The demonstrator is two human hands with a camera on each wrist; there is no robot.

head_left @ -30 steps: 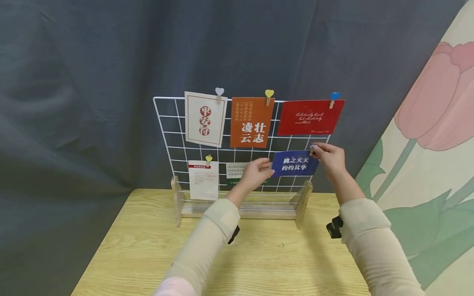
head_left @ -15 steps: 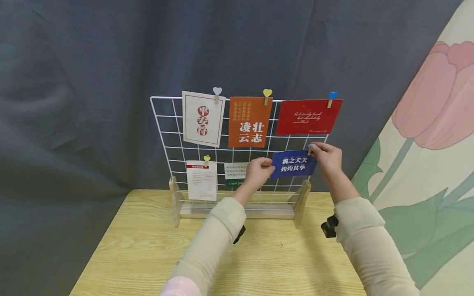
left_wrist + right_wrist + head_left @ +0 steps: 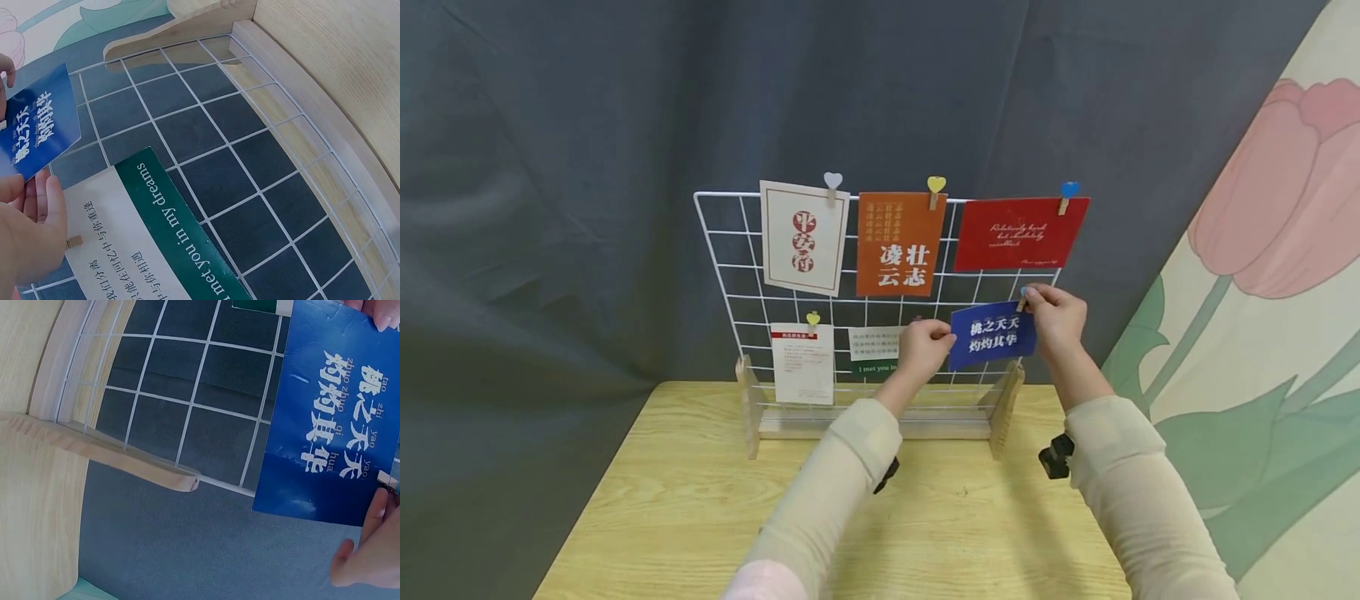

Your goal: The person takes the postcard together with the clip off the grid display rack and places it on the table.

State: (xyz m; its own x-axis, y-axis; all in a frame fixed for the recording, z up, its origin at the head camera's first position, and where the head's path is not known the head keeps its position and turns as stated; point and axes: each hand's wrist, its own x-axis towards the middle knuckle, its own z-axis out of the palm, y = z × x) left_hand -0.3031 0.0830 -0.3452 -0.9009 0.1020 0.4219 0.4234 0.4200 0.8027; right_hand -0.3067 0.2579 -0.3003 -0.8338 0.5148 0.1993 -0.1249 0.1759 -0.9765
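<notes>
A blue card (image 3: 988, 336) with white characters stands in front of the lower right of the white wire grid (image 3: 752, 297). My left hand (image 3: 922, 350) pinches the card's left edge between thumb and fingers. At its upper right corner my right hand (image 3: 1062, 321) pinches a small wooden clothespin (image 3: 1022, 300) with a blue top. The right wrist view shows the clothespin (image 3: 387, 480) right at the card's edge, partly covered by fingers. Behind my left hand hangs a white and green card (image 3: 169, 219), partly hidden in the head view.
Along the grid's top hang a cream card (image 3: 805, 237), an orange card (image 3: 898, 246) and a red card (image 3: 1018, 233), each under a heart-topped clothespin. A white card (image 3: 802, 364) is clipped lower left. Wooden feet (image 3: 1006, 408) support the grid on the table (image 3: 700, 508).
The whole head view has shifted slightly left. The blue card now slants more, its lower left corner a little lower, and my left hand sits slightly further right against the grid.
</notes>
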